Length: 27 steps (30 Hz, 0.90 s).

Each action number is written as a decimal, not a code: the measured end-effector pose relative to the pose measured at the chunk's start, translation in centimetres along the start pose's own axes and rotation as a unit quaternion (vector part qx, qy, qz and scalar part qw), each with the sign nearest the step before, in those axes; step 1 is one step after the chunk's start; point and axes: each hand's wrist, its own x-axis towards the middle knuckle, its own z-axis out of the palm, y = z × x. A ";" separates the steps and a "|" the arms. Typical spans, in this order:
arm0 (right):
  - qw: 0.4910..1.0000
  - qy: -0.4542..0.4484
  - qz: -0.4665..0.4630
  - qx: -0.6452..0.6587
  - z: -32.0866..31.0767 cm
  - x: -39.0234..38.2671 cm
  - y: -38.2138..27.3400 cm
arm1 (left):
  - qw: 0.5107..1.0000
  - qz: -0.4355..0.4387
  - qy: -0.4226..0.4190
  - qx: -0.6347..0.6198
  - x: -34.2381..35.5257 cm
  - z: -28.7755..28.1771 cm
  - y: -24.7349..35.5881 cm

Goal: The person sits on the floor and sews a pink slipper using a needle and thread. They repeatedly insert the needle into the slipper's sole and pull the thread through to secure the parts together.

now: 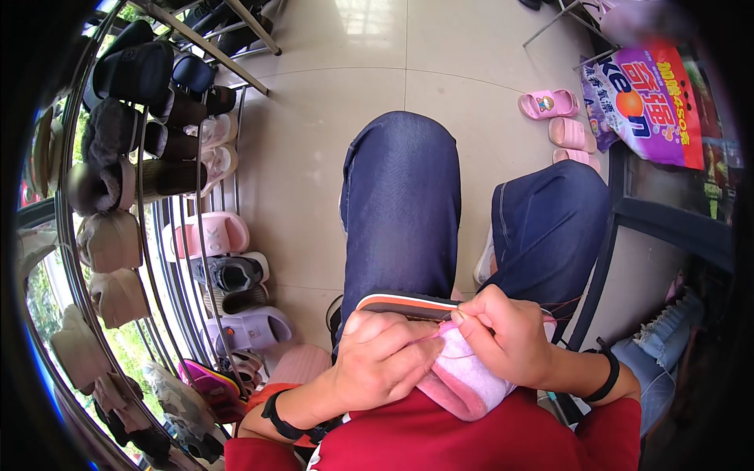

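Observation:
A slipper [471,373] with a fuzzy pale-pink upper and a darker pink lining is held in front of my red top. Its sole [404,303], dark with a white and orange edge, faces away from me. My left hand [381,351] is closed round the slipper, fingers pressed against the sole and upper. My right hand [506,336] lies over the slipper's other end, thumb and forefinger pinched together at the sole's edge. What that pinch holds is too small to make out. Thin pink thread [561,303] shows beside the right hand, and a strand crosses the upper.
On my left a metal shoe rack [141,235] carries several shoes and slippers. Pink slippers [548,104] stand on the tiled floor [306,157] ahead to the right, beside a purple and red plastic bag [640,106]. Folded denim [656,353] lies by a dark frame on my right.

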 end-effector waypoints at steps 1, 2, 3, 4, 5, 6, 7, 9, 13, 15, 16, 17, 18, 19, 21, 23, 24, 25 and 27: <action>1.000 0.001 0.001 -0.005 0.0 0.0 0.0 | 1.000 -0.001 0.002 0.001 0.0 0.0 0.0; 1.000 -0.007 0.008 -0.010 -0.1 0.0 -0.2 | 1.000 -0.003 0.003 0.002 0.0 0.0 0.1; 1.000 -0.015 0.015 -0.015 -0.2 0.0 -0.5 | 1.000 -0.004 0.003 0.002 -0.1 0.0 0.1; 0.999 -0.023 0.023 -0.020 -0.3 0.0 -0.6 | 1.000 -0.006 0.004 0.002 -0.1 0.0 0.1; 0.999 -0.023 0.019 -0.022 -0.3 0.0 -0.6 | 1.000 -0.004 0.005 0.001 -0.1 0.0 0.1; 0.999 -0.022 0.016 -0.023 -0.3 0.0 -0.6 | 1.000 -0.003 0.005 0.000 0.0 0.0 0.1; 0.999 -0.022 0.012 -0.025 -0.3 0.0 -0.6 | 1.000 -0.002 0.006 -0.001 0.0 0.0 0.1; 0.999 -0.025 0.013 -0.027 -0.3 0.0 -0.5 | 1.000 -0.001 0.004 -0.003 0.0 0.0 0.1; 0.999 -0.030 0.030 0.009 -0.6 0.5 -0.3 | 1.000 -0.001 0.001 -0.002 0.0 0.0 0.1; 0.993 -0.096 0.070 0.023 -1.5 1.2 -0.6 | 1.000 -0.002 0.000 0.000 0.0 0.0 0.1; 0.987 -0.130 0.089 0.030 -1.9 1.7 -0.7 | 1.000 -0.003 0.000 0.001 -0.1 0.0 0.1; 0.985 -0.150 0.084 0.033 -2.2 2.2 -0.5 | 1.000 -0.002 0.000 0.000 0.0 0.0 0.1; 0.982 -0.171 0.078 0.037 -2.5 2.8 -0.4 | 1.000 -0.001 0.000 0.000 0.0 0.0 0.1; 0.978 -0.191 0.073 0.040 -2.7 3.3 -0.3 | 1.000 0.000 0.000 -0.001 0.0 0.0 0.1; 0.979 -0.199 0.034 0.019 -2.6 3.7 -0.4 | 1.000 0.000 0.002 0.001 0.0 0.0 0.1; 0.981 -0.192 0.007 -0.002 -2.4 3.7 -0.3 | 1.000 -0.001 0.004 0.004 -0.1 0.0 0.1; 0.975 -0.214 0.054 0.035 -2.5 3.7 -0.1 | 1.000 -0.002 0.003 0.006 -0.1 0.0 0.1; 0.964 -0.235 0.100 0.072 -2.7 3.6 0.4 | 1.000 -0.003 0.003 0.008 -0.1 0.0 0.1; 0.925 -0.272 0.201 0.176 -2.9 4.0 1.2 | 1.000 -0.002 0.003 0.003 0.0 0.0 0.1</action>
